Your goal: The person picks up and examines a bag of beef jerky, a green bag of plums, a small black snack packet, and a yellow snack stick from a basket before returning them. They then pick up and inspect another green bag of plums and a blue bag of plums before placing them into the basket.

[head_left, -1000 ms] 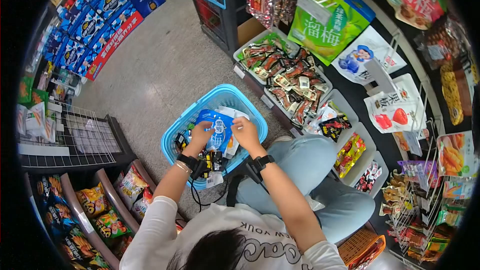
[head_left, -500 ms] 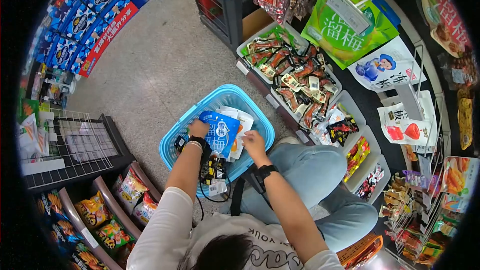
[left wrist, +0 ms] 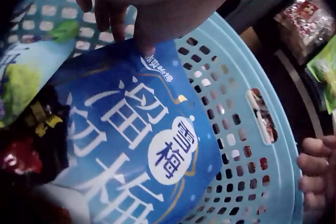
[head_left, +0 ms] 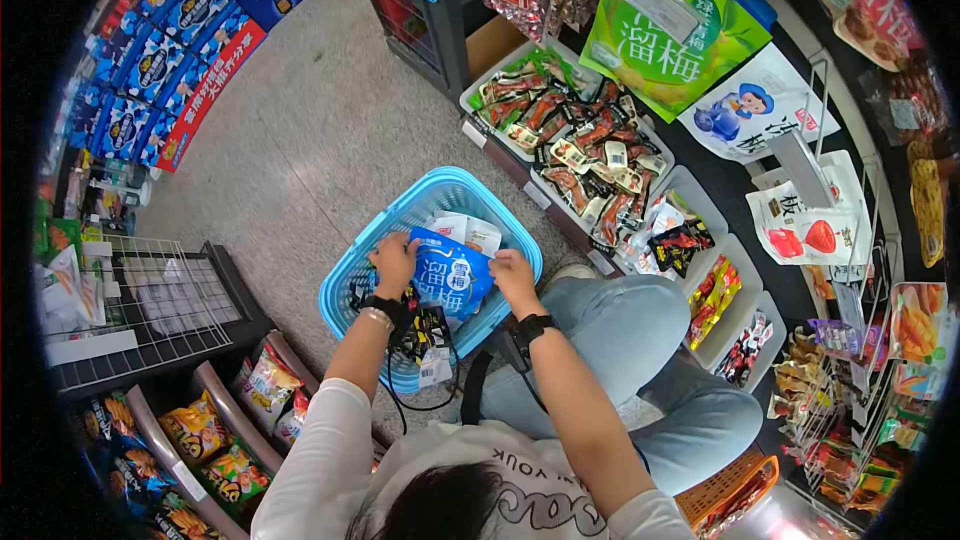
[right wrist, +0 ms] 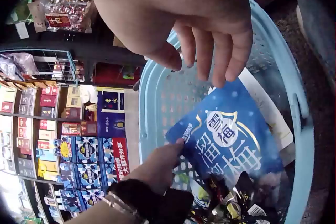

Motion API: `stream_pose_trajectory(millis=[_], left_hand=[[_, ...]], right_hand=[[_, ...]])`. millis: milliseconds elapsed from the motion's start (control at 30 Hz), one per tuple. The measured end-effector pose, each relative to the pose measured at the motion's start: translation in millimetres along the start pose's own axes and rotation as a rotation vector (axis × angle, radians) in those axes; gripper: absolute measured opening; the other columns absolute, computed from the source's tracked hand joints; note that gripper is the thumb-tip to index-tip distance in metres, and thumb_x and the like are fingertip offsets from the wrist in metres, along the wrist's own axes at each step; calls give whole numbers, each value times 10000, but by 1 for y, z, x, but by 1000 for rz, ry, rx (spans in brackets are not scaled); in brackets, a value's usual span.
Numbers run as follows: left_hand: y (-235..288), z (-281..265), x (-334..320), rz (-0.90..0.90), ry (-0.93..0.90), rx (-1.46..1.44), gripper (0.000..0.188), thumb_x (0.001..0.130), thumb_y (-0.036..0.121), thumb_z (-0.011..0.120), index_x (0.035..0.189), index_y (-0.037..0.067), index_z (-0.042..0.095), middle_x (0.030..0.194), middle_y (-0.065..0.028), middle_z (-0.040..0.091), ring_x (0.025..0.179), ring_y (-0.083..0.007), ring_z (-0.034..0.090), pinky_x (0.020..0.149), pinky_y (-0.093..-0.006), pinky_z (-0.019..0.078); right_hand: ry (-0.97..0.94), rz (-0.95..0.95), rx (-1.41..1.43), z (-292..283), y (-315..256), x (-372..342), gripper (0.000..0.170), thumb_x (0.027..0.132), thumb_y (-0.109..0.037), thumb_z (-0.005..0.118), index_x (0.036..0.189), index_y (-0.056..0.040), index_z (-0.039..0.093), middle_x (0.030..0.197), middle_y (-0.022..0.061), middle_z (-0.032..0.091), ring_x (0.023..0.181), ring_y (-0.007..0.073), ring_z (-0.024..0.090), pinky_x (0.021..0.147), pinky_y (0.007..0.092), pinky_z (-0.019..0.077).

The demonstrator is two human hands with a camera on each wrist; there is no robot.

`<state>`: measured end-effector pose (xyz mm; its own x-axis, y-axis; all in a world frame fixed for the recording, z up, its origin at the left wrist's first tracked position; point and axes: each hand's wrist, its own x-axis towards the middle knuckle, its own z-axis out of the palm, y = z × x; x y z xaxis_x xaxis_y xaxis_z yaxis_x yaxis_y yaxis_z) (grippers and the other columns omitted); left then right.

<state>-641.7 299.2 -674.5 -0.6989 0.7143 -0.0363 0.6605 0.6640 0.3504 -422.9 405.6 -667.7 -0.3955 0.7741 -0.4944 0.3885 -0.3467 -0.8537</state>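
A blue snack bag [head_left: 447, 280] with white lettering lies inside the light-blue plastic basket [head_left: 383, 224]. My left hand [head_left: 394, 265] pinches a top corner of this bag, its thumb on the printed face in the left wrist view. Over the bag's other end hovers my right hand [right wrist: 210, 29], fingers slightly bent and holding nothing. White packets [head_left: 483, 235] are partly covered behind the blue bag. Small black packets [head_left: 425, 332] are bunched at the near end, beside a green and pale-blue packet [left wrist: 31, 74] in the left wrist view.
Bins of small wrapped snacks [head_left: 600, 155] line the right, under hanging bags [head_left: 665, 40]. Chip bags [head_left: 230, 470] fill racks at lower left. My bent leg [head_left: 620, 320] is close to the basket's right side. A cable [head_left: 400, 410] hangs near the basket.
The blue bag has turned and shifted slightly to the right within the basket. My left hand has come up from deeper in the basket to the bag's corner.
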Motion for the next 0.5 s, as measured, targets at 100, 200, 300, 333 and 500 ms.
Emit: stream_pose_trajectory(millis=[100, 200, 300, 333, 500], left_hand=[[-3, -13, -12, 116, 68, -313, 243, 851, 278, 631, 838, 38, 603, 798, -139, 622, 726, -266, 600, 625, -388, 424], [30, -69, -29, 66, 52, -610, 226, 898, 232, 585, 817, 23, 556, 734, -109, 588, 651, -186, 558, 575, -313, 410], [65, -123, -35, 82, 66, -745, 222, 931, 206, 546, 802, 26, 526, 694, -37, 535, 650, -92, 492, 565, -254, 389], [78, -141, -34, 78, 65, -796, 224, 935, 205, 542, 797, 29, 525, 690, -12, 517, 652, -71, 472, 564, -244, 384], [111, -186, -15, 136, 96, -1065, 223, 949, 193, 524, 769, 61, 517, 711, 49, 473, 655, -32, 413, 571, -214, 363]], right_hand=[[69, -9, -49, -3, -5, -3, 398, 806, -222, 682, 1087, 26, 547, 1023, 143, 623, 903, 192, 603, 747, 298, 476], [66, -20, 42, -10, -19, -10, 496, 831, -311, 674, 1159, 27, 518, 1128, 167, 583, 1022, 234, 565, 876, 329, 442], [-156, 32, 404, -33, -75, -32, 602, 860, -424, 634, 1239, 16, 475, 1195, 154, 565, 1098, 256, 537, 940, 345, 409], [-211, 66, 534, -40, -91, -41, 596, 860, -433, 632, 1229, 13, 488, 1200, 147, 563, 1102, 249, 534, 940, 345, 407], [-349, -294, 421, -67, -118, -49, 354, 835, -178, 699, 1138, -27, 592, 1139, 54, 604, 1071, 134, 541, 919, 306, 426]])
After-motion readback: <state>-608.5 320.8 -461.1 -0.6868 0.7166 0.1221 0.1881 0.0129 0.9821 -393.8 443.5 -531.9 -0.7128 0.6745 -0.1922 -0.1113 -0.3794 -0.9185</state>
